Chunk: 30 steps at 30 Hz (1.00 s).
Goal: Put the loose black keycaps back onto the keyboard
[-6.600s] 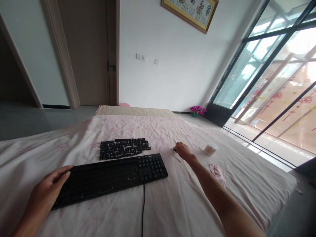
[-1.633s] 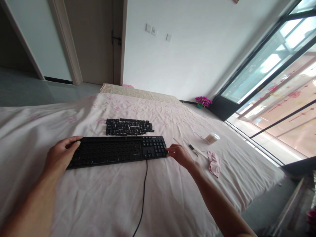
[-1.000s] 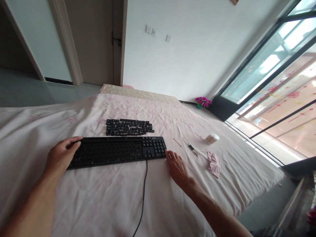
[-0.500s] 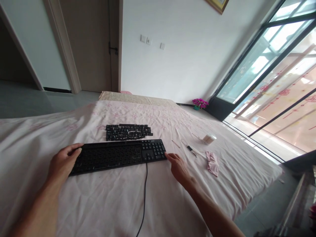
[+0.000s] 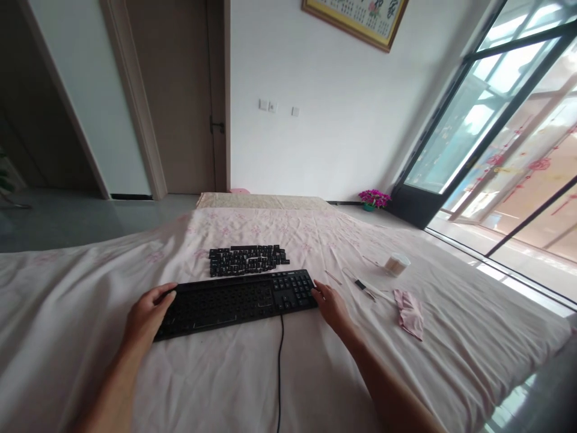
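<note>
A black keyboard [image 5: 225, 307] lies on the bed's pink sheet, its main section stripped of keycaps while the number pad keeps its own. My left hand [image 5: 151, 310] grips the left end, thumb on top and fingers round the back edge. At the right end, my right hand [image 5: 331, 304] holds the edge beside the number pad; its underside fingers are partly hidden. Just behind the keyboard sit the loose black keycaps [image 5: 246, 260], grouped in rows. A black cable [image 5: 280, 367] runs from the keyboard toward me.
Right of the keyboard are a clear tub of cotton swabs [image 5: 397, 264], a single swab [image 5: 333, 276], a small tool with a black grip and pale strap [image 5: 360, 285], and a crumpled pink cloth [image 5: 409, 314]. Pink flowers [image 5: 374, 198] stand on the floor by the glass door.
The camera view has tilted up and shifted left, so the scene sits lower and farther right. Both hands keep their hold on the keyboard, which stays beside the keycaps.
</note>
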### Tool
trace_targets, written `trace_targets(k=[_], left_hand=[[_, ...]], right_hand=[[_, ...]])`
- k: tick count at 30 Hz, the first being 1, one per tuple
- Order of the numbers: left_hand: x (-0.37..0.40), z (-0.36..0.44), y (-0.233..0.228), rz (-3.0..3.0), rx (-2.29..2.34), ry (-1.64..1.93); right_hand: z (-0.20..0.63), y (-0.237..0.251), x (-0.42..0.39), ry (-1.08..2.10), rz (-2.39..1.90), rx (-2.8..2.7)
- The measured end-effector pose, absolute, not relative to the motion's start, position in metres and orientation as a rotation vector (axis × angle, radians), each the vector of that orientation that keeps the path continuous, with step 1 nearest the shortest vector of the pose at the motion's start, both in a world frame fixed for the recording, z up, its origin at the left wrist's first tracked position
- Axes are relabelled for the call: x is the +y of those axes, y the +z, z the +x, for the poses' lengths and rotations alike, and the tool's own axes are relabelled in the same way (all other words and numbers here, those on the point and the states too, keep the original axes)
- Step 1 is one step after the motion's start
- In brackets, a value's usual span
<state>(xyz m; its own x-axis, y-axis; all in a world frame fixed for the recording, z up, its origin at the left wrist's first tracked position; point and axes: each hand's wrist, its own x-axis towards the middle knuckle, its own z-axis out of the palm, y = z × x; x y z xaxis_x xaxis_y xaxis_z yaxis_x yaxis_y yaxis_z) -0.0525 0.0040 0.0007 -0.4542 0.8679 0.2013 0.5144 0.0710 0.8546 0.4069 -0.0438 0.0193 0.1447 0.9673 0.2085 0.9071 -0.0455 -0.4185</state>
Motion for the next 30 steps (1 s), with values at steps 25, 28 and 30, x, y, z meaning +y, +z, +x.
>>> trace_targets(k=[25,28,30], left_hand=[[0.007,-0.012,-0.016,1.506,1.824,1.369],[0.007,-0.014,-0.019,1.472,1.789,1.401],[0.007,-0.015,-0.021,1.443,1.765,1.418]], right_hand=[[0.43,-0.01,-0.035,-0.04,-2.162,-1.585],[0.431,-0.012,-0.035,-0.045,-2.129,-1.594],[0.432,-0.013,-0.035,-0.049,-2.113,-1.604]])
